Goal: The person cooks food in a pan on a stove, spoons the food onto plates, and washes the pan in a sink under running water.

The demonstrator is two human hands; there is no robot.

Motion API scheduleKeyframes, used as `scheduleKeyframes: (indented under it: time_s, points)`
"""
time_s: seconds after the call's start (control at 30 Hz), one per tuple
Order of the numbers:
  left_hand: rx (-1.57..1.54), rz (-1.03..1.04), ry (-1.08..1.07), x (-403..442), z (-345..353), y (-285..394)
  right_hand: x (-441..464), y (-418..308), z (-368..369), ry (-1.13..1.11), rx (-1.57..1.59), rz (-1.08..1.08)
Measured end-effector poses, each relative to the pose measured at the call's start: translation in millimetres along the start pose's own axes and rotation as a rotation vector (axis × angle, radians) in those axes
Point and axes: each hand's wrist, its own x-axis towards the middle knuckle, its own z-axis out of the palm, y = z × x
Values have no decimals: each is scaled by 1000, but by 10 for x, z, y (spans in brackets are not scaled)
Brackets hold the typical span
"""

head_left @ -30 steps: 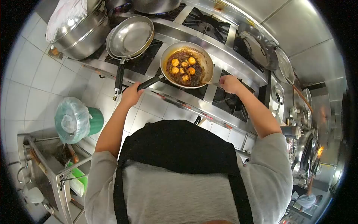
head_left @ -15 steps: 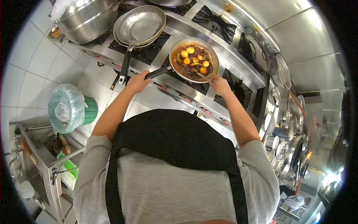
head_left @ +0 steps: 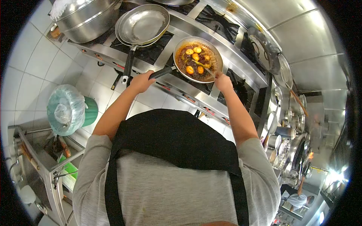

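My left hand is closed round the black handle of a frying pan on the stove. Dark brown sauce covers the pan's bottom, with several round, yellow-orange egg-like pieces in it. At the pan's near right rim, my right hand grips a slim, metal-looking stirring utensil. Its far end reaches into the sauce among the pieces, so its exact kind is hard to make out.
Two stacked frying pans sit on the burner to the left, their handle jutting out. Beyond them stands a large steel pot. A lined green bin is on the floor at left. Far right, another person is near more cookware.
The egg-like pieces have shifted about in the sauce as the utensil moved. The pan has slid slightly right, and both hands have moved a little with it.
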Motion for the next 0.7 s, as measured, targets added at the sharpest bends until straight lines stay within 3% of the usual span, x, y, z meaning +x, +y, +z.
scheduleKeyframes:
  time_s: [0.07,0.17,0.27,0.43,0.57,0.7]
  points:
    - [8,-8,-11,7,-17,-5,-71,-24,-138,-12,-7,91]
    - [2,-38,-22,7,-7,16,-98,154,-106,-115,-40,-39]
    - [-12,-51,-35,-19,-48,69,-117,-96,-96,-76,-58,-42]
    - [14,-20,-16,35,28,-35,-11,123,-6,-1,0,40]
    - [21,-9,12,17,24,-18,-315,-8,-271,-145,-8,-113]
    - [2,1,7,28,10,-17,15,-86,98,36,12,-50]
